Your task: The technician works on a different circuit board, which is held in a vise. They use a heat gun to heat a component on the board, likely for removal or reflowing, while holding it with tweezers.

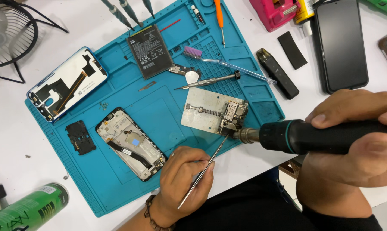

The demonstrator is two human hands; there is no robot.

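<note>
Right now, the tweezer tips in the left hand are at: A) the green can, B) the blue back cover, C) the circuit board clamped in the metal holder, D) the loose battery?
C: the tweezers in the left hand reach the circuit board on the metal holder, beside the hot-air tool nozzle held by the right hand.

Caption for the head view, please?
Left hand steadies tweezers while right hand aims a hot-air tool at a clamped circuit board.

Matt blue rubbery mat (116, 179); shiny metal tweezers (200, 176).
</note>
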